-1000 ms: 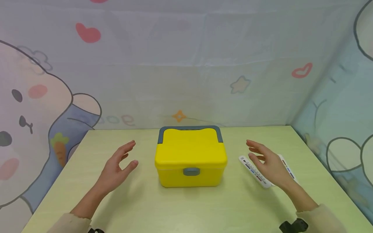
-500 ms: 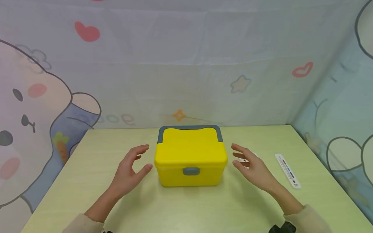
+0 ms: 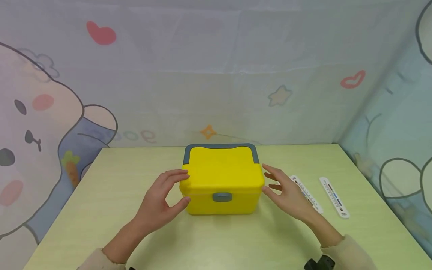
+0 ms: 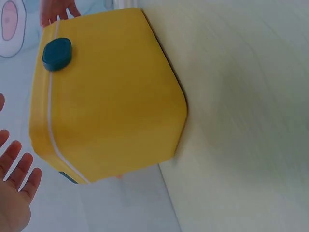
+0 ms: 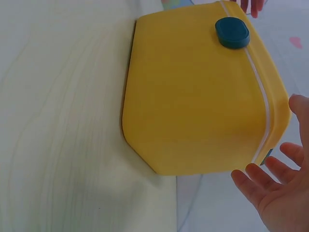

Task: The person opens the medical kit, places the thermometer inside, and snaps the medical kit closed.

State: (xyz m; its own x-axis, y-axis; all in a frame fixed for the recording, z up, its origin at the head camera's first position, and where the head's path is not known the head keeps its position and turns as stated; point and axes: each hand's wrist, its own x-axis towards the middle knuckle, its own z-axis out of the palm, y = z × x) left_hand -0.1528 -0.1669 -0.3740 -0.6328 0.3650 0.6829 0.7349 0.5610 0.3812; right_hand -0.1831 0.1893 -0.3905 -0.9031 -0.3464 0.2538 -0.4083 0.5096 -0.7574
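A yellow lidded box (image 3: 221, 172) with a grey handle (image 3: 221, 145) round its rear top edge stands closed mid-table. On its front sits a grey latch (image 3: 222, 197). My left hand (image 3: 162, 202) is at the box's left front corner, fingers spread and thumb apart; whether it touches is unclear. My right hand (image 3: 287, 193) is beside the right wall, fingers loosely bent around nothing. In the left wrist view a gap shows between the left hand (image 4: 17, 188) and the box (image 4: 111, 96). The right wrist view has the right hand (image 5: 285, 179) close to the lid edge.
Two white strips with printed scales, looking like thermometers, lie to the right: one strip (image 3: 308, 197) partly behind my right hand, another strip (image 3: 334, 197) farther right. The pale wooden table (image 3: 135, 165) ends against a printed cloth backdrop (image 3: 219, 75).
Both hands have moved inward, the left rightward and the right leftward, up to the box's sides. The two white strips have come into fuller view. The box stays in place.
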